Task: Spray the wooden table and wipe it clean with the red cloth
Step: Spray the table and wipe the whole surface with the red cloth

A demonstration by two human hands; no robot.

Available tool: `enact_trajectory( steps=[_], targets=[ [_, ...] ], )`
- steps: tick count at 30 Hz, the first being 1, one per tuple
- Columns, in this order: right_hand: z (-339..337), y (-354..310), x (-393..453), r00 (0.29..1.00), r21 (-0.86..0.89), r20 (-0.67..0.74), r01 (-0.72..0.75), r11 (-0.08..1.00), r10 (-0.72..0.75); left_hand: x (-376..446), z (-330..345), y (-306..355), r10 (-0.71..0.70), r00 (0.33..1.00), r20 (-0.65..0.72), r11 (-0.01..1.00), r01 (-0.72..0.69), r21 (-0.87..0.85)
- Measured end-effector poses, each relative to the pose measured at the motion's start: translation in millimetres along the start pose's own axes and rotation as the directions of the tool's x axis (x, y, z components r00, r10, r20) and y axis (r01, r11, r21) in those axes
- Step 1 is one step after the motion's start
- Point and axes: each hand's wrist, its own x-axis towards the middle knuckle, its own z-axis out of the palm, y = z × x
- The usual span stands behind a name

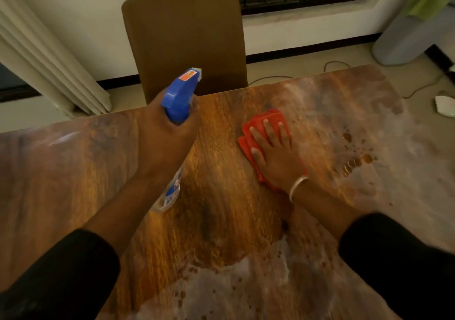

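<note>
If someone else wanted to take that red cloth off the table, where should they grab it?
Probably by the far corner of the red cloth, coming from the chair side. The right hand lies flat on its middle, fingers spread, pinning it to the wooden table. Only the folded layered edges beyond the fingertips and at the left stick out, so those are free to pinch.

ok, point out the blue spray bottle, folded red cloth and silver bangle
blue spray bottle (181, 95), head view, on the trigger head
folded red cloth (272, 116), head view, far edge beyond the fingertips
silver bangle (297, 186), head view, on the band
</note>
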Motion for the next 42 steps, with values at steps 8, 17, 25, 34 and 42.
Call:
enact_trajectory(
  steps=[8, 17, 25, 34, 42],
  targets=[
    [-7, -97, 125, 0.975, 0.085, 0.047, 0.214, 0.973, -0.219, 11, 30, 12, 0.041, 0.999, 0.014, 0.999, -0.041, -0.009],
    [-30, -17, 150, 0.997, 0.068, 0.074, -0.001, 0.998, -0.004, 4, 28, 14, 0.033, 0.984, 0.176, 0.999, -0.039, 0.029],
    [-3, -9, 35, 0.974, 0.017, -0.014, 0.228, 0.974, -0.228, 3, 80, 37, 0.024, 0.935, 0.354, 0.999, -0.033, 0.018],
    [17, 75, -115, 0.997, -0.021, -0.079, 0.025, 0.999, -0.027, -9, 142, 53, 0.133, 0.88, 0.456, 0.976, -0.197, 0.094],
    [-24, 167, -91, 0.933, 0.013, -0.078, -0.352, 0.936, 0.352, 0, 147, 58, 0.106, 0.885, 0.453, 0.98, -0.17, 0.103]
  ],
)
